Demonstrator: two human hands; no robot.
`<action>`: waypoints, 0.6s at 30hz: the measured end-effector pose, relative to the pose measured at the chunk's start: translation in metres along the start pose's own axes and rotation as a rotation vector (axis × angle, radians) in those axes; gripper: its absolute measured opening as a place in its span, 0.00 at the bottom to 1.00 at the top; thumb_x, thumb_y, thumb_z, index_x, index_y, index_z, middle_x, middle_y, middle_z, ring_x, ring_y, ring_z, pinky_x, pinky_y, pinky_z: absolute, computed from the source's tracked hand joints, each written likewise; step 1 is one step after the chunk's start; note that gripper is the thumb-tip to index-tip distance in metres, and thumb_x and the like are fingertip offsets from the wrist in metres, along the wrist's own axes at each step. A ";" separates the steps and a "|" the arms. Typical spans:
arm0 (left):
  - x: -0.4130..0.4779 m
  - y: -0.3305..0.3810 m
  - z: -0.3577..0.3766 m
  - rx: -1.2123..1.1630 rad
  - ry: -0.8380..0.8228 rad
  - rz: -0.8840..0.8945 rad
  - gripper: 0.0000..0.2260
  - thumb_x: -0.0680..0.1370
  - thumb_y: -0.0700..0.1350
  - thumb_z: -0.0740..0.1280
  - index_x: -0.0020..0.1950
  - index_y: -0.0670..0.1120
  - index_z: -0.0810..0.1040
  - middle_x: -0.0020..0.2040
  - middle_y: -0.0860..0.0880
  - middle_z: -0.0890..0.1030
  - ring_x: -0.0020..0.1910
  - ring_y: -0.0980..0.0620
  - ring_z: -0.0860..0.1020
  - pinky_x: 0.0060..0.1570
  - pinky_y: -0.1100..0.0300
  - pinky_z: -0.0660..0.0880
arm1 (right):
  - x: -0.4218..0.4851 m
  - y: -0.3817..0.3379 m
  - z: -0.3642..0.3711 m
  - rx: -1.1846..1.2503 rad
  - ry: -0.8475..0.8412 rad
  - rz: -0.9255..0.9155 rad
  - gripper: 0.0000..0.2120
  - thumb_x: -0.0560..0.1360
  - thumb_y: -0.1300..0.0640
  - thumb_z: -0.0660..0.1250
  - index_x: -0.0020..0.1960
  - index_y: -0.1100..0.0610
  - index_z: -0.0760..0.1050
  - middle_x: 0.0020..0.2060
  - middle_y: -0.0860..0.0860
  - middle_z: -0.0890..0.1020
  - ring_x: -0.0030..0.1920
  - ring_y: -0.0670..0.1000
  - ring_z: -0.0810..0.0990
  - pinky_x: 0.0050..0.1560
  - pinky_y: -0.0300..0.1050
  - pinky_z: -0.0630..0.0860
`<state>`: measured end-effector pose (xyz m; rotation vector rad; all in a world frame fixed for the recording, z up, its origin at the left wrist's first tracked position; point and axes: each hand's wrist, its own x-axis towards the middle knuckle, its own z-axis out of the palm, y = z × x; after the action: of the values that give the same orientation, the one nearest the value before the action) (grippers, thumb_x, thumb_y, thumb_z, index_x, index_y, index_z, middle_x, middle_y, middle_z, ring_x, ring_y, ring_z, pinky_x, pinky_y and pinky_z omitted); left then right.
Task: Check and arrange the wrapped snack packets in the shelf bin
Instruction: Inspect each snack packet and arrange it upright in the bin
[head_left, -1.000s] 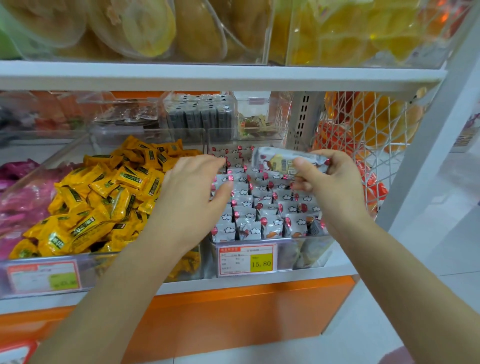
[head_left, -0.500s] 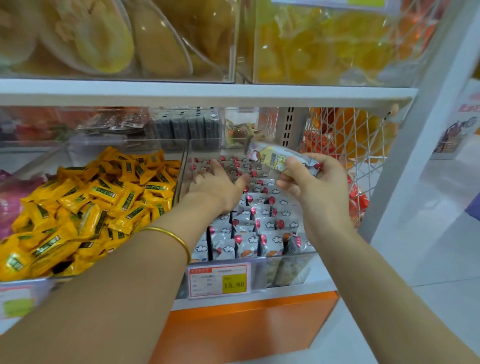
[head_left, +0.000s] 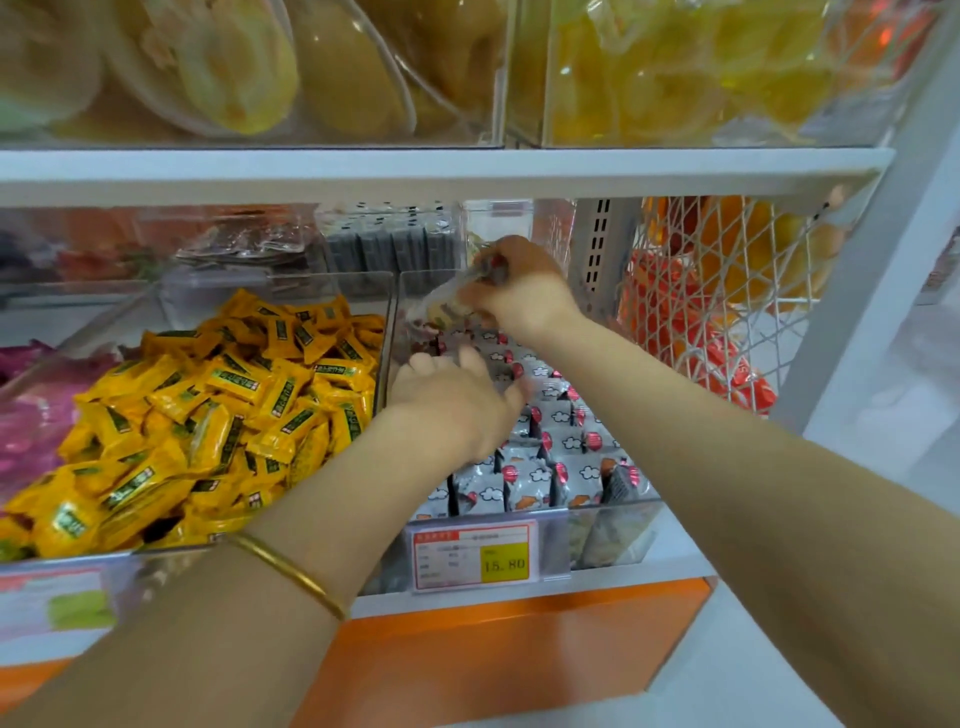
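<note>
Room to move is tight: the upper shelf edge overhangs the clear bin, and both forearms cross its front wall. The right hand is raised over the bin's back end, fingers pinching one wrapped packet, tilted and blurred. The left hand lies mid-bin on the grey packets, fingers extended, gripping nothing. These packets stand in rows. Left: loose yellow packets fill the neighbouring bin. Right: white netting. A price tag is fixed to the front wall.
</note>
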<state>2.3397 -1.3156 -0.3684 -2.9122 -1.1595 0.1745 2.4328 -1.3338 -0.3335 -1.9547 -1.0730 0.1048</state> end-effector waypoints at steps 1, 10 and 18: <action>-0.002 0.000 -0.001 0.022 -0.003 0.012 0.31 0.78 0.63 0.43 0.72 0.41 0.56 0.68 0.38 0.66 0.66 0.40 0.63 0.61 0.51 0.62 | 0.008 -0.002 0.006 -0.109 -0.049 -0.028 0.12 0.74 0.62 0.68 0.56 0.62 0.73 0.53 0.57 0.79 0.51 0.55 0.78 0.51 0.42 0.75; -0.032 -0.021 -0.010 0.329 0.256 0.107 0.28 0.81 0.57 0.44 0.75 0.40 0.53 0.75 0.41 0.57 0.75 0.42 0.50 0.73 0.46 0.45 | 0.032 0.000 0.037 -0.373 -0.237 -0.146 0.19 0.72 0.56 0.70 0.61 0.58 0.69 0.56 0.54 0.76 0.49 0.51 0.72 0.47 0.42 0.69; -0.039 -0.073 0.010 -0.190 0.351 0.072 0.24 0.81 0.52 0.47 0.75 0.43 0.53 0.76 0.46 0.56 0.75 0.48 0.50 0.73 0.51 0.49 | 0.022 0.007 0.046 -0.447 -0.188 -0.218 0.14 0.74 0.49 0.68 0.56 0.55 0.73 0.51 0.52 0.79 0.52 0.54 0.76 0.55 0.49 0.74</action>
<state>2.2606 -1.2893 -0.3710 -2.9723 -1.0644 -0.4526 2.4307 -1.2894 -0.3597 -2.2344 -1.5301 -0.0810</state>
